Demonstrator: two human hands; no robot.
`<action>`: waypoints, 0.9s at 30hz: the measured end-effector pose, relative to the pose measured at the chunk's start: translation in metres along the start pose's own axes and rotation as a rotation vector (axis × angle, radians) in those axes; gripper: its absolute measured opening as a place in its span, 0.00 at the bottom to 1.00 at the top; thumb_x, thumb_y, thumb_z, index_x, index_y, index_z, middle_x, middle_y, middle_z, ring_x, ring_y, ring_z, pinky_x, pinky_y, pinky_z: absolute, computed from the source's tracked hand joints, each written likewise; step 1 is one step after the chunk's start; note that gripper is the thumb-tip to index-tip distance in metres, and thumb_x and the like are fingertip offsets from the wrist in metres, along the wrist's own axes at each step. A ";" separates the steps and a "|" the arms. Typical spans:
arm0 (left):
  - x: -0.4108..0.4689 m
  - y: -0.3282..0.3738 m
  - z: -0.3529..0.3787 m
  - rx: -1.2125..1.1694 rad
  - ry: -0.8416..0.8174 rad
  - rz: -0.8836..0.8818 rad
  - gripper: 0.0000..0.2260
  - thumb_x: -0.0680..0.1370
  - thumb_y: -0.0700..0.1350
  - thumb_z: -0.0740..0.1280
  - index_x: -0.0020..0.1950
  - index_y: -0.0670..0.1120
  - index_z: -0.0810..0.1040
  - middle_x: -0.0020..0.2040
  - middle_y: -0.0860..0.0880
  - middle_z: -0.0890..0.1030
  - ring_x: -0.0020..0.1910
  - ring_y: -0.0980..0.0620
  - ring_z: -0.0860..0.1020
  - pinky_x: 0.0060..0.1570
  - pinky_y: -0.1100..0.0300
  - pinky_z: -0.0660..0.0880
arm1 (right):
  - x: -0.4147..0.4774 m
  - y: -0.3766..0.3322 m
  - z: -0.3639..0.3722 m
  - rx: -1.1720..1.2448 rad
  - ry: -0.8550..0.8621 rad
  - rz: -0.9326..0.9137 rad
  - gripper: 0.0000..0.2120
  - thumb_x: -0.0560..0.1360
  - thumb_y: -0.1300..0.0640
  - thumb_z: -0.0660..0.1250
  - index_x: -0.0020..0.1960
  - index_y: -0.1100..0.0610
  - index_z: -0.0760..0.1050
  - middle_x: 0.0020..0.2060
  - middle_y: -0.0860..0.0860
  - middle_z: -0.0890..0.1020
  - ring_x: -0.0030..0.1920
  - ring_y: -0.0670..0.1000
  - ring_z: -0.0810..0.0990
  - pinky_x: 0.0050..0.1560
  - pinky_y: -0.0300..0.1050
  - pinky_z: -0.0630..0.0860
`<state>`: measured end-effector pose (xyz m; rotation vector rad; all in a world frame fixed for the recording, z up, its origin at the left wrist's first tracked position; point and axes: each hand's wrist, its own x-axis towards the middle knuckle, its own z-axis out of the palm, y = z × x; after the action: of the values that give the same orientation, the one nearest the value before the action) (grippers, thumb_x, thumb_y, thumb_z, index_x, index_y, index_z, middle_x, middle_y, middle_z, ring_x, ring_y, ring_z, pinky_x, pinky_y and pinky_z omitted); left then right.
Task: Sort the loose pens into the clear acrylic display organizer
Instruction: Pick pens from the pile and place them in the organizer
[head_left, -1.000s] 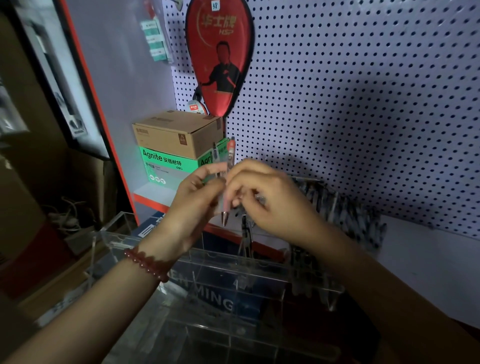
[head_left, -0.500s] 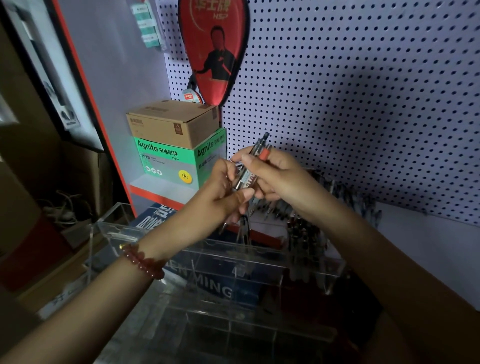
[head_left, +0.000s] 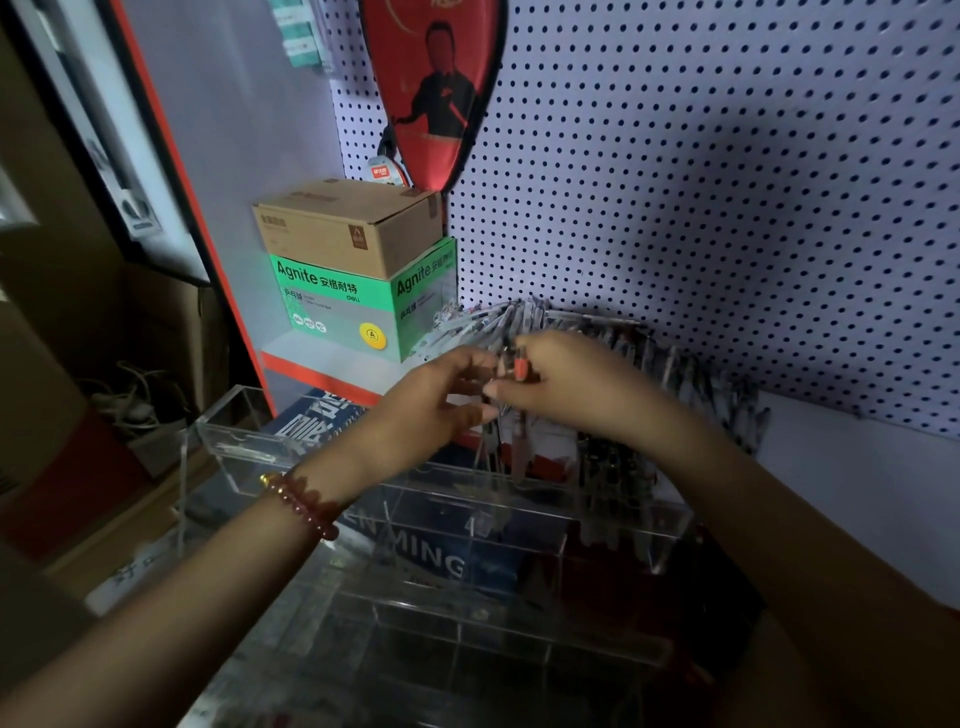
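My right hand (head_left: 566, 387) grips a small bunch of pens with red grips (head_left: 518, 366), points down, over the back row of the clear acrylic organizer (head_left: 291, 452). My left hand (head_left: 431, 410), with a red bead bracelet on the wrist, touches the same bunch from the left, fingers curled toward it. Dark pens (head_left: 608, 462) stand in a back-right compartment. A fan of loose pens (head_left: 483, 322) lies behind my hands against the pegboard.
A brown carton (head_left: 348, 228) sits on a green Agnite box (head_left: 337, 306) at the back left shelf. A red paddle case (head_left: 436, 88) hangs on the pegboard (head_left: 727, 208). A blue printed box (head_left: 322, 421) lies under the organizer.
Both hands have dropped lower with the pen bunch, from chest height in front of the green box down toward the organizer's back compartments. The pens have turned from tilted to nearly upright.
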<state>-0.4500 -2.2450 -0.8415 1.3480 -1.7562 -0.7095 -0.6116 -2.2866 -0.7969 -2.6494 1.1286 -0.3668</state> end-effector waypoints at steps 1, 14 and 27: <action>0.001 0.000 0.001 0.009 -0.014 -0.001 0.15 0.74 0.35 0.69 0.56 0.50 0.72 0.53 0.53 0.79 0.55 0.58 0.77 0.54 0.61 0.76 | 0.001 -0.002 0.001 -0.019 -0.022 0.012 0.13 0.76 0.48 0.65 0.37 0.49 0.67 0.32 0.45 0.72 0.30 0.41 0.69 0.27 0.34 0.61; 0.002 0.003 0.000 0.155 -0.107 -0.068 0.26 0.67 0.34 0.75 0.63 0.46 0.73 0.53 0.52 0.78 0.50 0.56 0.77 0.48 0.69 0.74 | 0.009 -0.001 0.007 0.155 -0.190 0.078 0.22 0.76 0.40 0.62 0.37 0.58 0.76 0.27 0.49 0.75 0.27 0.45 0.72 0.27 0.35 0.66; -0.004 -0.004 0.016 0.252 -0.020 0.112 0.13 0.70 0.39 0.75 0.53 0.48 0.81 0.49 0.54 0.79 0.47 0.56 0.78 0.48 0.57 0.78 | 0.036 0.107 0.004 0.167 0.118 0.358 0.14 0.77 0.69 0.59 0.56 0.63 0.80 0.54 0.60 0.81 0.49 0.57 0.80 0.40 0.40 0.70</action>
<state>-0.4609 -2.2427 -0.8541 1.3970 -1.9708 -0.4518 -0.6577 -2.3841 -0.8288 -2.2499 1.5040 -0.5250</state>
